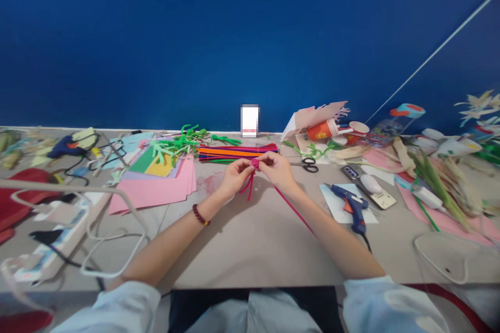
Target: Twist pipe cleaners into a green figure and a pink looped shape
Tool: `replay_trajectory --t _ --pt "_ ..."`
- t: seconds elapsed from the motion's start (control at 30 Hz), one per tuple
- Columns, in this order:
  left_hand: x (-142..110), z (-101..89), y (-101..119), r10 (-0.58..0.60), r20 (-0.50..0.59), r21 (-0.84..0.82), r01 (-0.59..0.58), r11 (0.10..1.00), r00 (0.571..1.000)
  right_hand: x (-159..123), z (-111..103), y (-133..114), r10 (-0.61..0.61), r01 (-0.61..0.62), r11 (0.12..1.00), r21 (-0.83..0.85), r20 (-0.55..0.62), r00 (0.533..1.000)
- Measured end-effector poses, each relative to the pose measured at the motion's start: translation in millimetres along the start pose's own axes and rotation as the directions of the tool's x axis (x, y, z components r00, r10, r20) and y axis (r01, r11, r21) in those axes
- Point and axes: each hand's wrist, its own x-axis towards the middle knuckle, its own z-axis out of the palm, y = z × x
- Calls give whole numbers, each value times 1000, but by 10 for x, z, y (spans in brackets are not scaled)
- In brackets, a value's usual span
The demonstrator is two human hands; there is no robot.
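Both hands meet over the middle of the table, fingertips pinched on a small coiled pink pipe cleaner flower (255, 163). My left hand (235, 175) grips its left side, and a brown bead bracelet circles that wrist. On the other side, my right hand (276, 169) pinches the coil between thumb and finger. Short red-pink ends hang below the coil, and a long pink strand (291, 205) trails under my right forearm. Just behind the hands lies a bundle of coloured pipe cleaners (234, 152). Black-handled scissors (310, 164) rest right of my right hand.
A blue glue gun (353, 205) lies on light blue paper at right, beside a phone (371, 187). Pink paper sheets (156, 187) and green pipe cleaner pieces (175, 143) are at left. A white power strip (58, 239) with looping cables sits front left. Paper cups (324, 128) lie back right.
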Motion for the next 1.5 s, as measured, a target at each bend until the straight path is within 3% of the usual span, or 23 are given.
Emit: replay_trajectory --t 0.27,0.5,0.67,0.9,1.17,1.5 --pt "22 -29 -40 -33 6 -40 34 999 999 23 -3 -19 22 -22 1000 -17 -34 999" --pt "62 -55 -120 -167 34 -253 170 952 985 72 -13 -73 181 -179 962 207 7 983" --pt "59 -49 -84 -200 47 -302 205 931 979 41 20 -71 124 -122 980 158 -2 992" --pt "64 -76 -174 -118 57 -149 126 981 991 22 -8 2 -3 4 1000 -15 11 1000" --pt "0 1 -25 -14 -3 10 14 1000 1000 46 -25 73 -10 10 999 -35 -4 1000" --pt "-11 17 -21 11 -22 39 -10 999 1000 23 -16 68 -44 44 999 -11 -28 999"
